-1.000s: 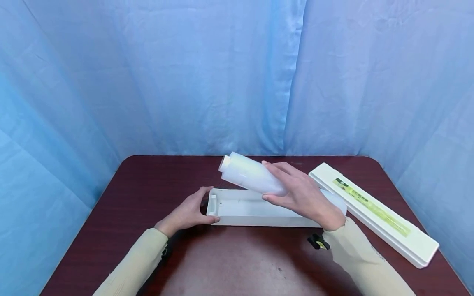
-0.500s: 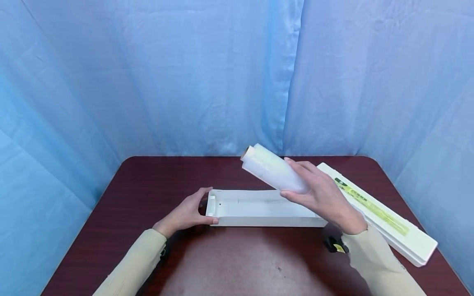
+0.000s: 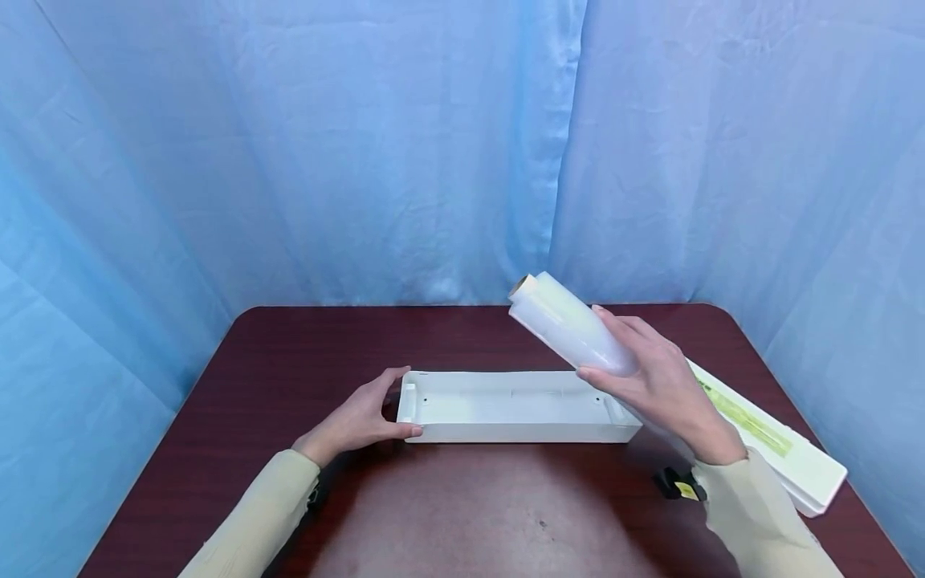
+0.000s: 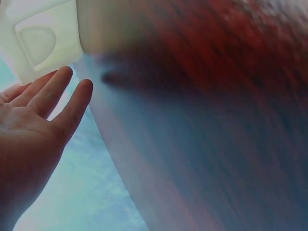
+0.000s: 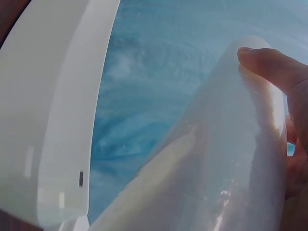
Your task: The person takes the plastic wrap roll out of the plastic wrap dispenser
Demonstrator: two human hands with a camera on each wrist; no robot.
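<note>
A roll of cling film [image 3: 571, 325] on a cardboard core is gripped by my right hand [image 3: 658, 389]. The roll slants, its core end up and to the left, above the right part of a long white plastic box [image 3: 520, 433]. Its lower end is hidden behind my hand and forearm in the head view. In the right wrist view the film [image 5: 216, 159] looks glossy, with the thumb lying along it. My left hand [image 3: 357, 413] holds the box's left end, thumb at the front wall and fingers at the back. The left wrist view shows the fingers by the box's end [image 4: 67, 29].
To the right, a long white lid [image 3: 812, 474] with a yellow-green label lies diagonally on the dark red-brown table [image 3: 325, 345], partly covered by my right arm. A black strap with a yellow tag [image 3: 679, 485] is by the right wrist. Blue curtains [image 3: 433, 160] surround the table.
My right hand has moved right and slightly up with the roll, uncovering the box's right-end interior. The left hand stays at the box's left end.
</note>
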